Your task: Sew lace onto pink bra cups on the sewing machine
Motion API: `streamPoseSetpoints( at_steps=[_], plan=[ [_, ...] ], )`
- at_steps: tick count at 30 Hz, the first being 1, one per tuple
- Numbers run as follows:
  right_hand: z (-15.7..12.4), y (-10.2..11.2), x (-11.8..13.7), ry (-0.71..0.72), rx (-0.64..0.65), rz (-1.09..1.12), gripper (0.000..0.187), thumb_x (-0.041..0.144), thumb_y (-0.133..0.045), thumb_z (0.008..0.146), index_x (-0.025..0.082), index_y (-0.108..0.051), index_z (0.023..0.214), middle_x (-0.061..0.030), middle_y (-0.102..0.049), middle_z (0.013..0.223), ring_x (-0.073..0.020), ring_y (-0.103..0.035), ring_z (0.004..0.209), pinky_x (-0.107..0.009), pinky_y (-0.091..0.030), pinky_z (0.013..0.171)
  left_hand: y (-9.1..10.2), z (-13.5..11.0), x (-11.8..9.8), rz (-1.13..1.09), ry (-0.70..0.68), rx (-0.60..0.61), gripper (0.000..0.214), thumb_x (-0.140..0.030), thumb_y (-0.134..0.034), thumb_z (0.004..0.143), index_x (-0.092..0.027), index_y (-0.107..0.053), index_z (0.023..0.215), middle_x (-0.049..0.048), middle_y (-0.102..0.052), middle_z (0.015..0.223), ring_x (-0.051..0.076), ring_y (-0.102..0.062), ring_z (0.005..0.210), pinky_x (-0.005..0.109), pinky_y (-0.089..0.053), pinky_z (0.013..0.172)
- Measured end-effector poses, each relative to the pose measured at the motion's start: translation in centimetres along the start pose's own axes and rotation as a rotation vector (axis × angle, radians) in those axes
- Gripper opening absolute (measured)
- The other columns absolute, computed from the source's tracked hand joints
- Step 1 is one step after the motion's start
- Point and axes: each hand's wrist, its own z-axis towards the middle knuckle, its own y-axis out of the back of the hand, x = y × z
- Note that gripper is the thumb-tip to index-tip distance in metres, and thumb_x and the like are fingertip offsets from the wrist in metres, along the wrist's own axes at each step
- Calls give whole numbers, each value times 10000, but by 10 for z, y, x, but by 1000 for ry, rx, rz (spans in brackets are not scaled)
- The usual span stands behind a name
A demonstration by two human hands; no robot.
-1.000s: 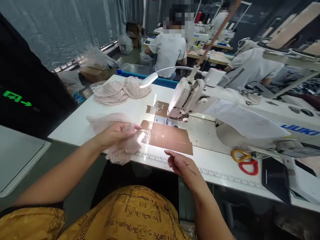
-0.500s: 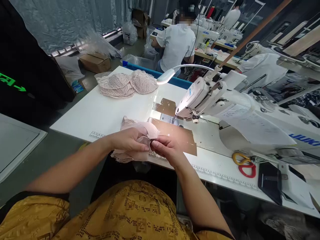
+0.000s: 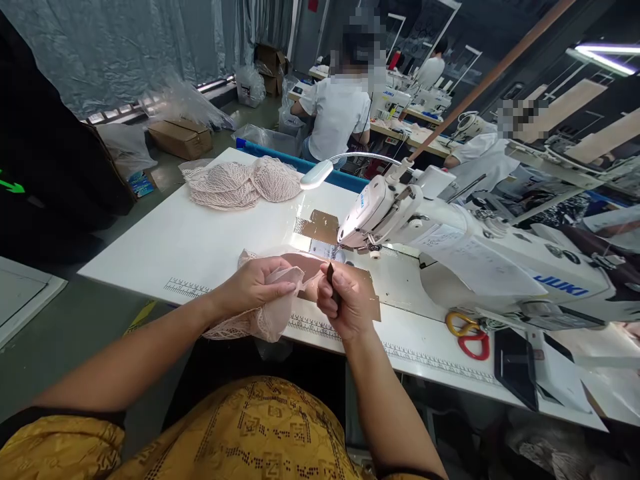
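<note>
My left hand (image 3: 263,285) pinches a pale pink sheer fabric piece with lace edging (image 3: 277,315) at the table's front edge. Part of the cloth hangs over that edge, and more of it lies behind the fingers. Closed around a small dark pointed tool (image 3: 331,277) is my right hand (image 3: 350,310), a little to the right, with the tip pointing up. Most of the tool is hidden in the fingers, so its exact kind does not show. Thin cloth stretches between the hands; whether the right fingers also grip it, I cannot tell.
A white sewing machine (image 3: 370,207) with a small lamp (image 3: 317,175) stands behind my right hand. Lace bra cups (image 3: 277,179) lie at the back left of the table (image 3: 145,250). Scissors (image 3: 473,343) and a phone (image 3: 515,367) are at the right. Co-workers sit beyond.
My right hand has drawn away from the left and turned upward, bringing the dark tool into view. The left hand still grips the fabric. The whole view has shifted slightly.
</note>
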Motion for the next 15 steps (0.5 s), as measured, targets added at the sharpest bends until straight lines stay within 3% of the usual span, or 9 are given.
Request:
streamPoseSetpoints(
  at_steps=[3,5,7,9,11,13,15],
  plan=[
    [-15,30,6,121,-63,-535,383,516,-621,821,236,-710,1067,-11,-617,712,-90,-427,470,-222,-349,424,4,0,5,-6,0,-7,322,-453,-569,898,-138,-638,900,21,-598,831,131,-546,736,226,-447,643],
    [-26,59,9,234,-185,-1053,330,425,-593,859,241,-715,1104,-81,-694,908,-193,-602,739,-327,-500,661,7,0,8,11,-8,-17,356,-461,-517,926,-136,-607,811,9,-546,770,118,-499,682,221,-421,602],
    [-36,90,12,266,-375,-1481,319,354,-526,888,202,-724,1086,-131,-700,984,-286,-616,919,-450,-495,815,9,-1,10,14,-9,-25,385,-467,-483,942,-145,-565,747,-9,-489,718,103,-446,629,212,-384,556],
    [-45,109,14,285,-494,-1696,325,309,-489,891,146,-733,1030,-184,-683,1020,-343,-598,1006,-543,-457,902,8,-1,10,8,-10,-32,396,-467,-464,953,-153,-535,721,-21,-453,690,96,-413,599,207,-353,528],
    [-54,110,13,343,-528,-1680,325,320,-500,891,147,-714,1063,-198,-664,1112,-363,-573,1099,-573,-421,972,0,0,7,24,-26,-42,393,-451,-454,961,-158,-514,706,-24,-443,677,96,-405,588,210,-337,519],
    [-62,89,6,360,-463,-1450,374,376,-527,902,200,-645,1210,-162,-628,1242,-322,-572,1141,-512,-451,984,-13,1,2,84,-88,-42,371,-415,-456,967,-157,-528,711,-16,-469,679,104,-430,603,220,-350,537],
    [-64,57,-4,304,-250,-1102,505,411,-539,905,247,-496,1380,-116,-610,1296,-258,-624,1073,-428,-527,905,-30,3,-3,173,-199,-51,313,-364,-476,963,-150,-593,767,1,-519,708,120,-479,656,238,-387,596]
  ],
)
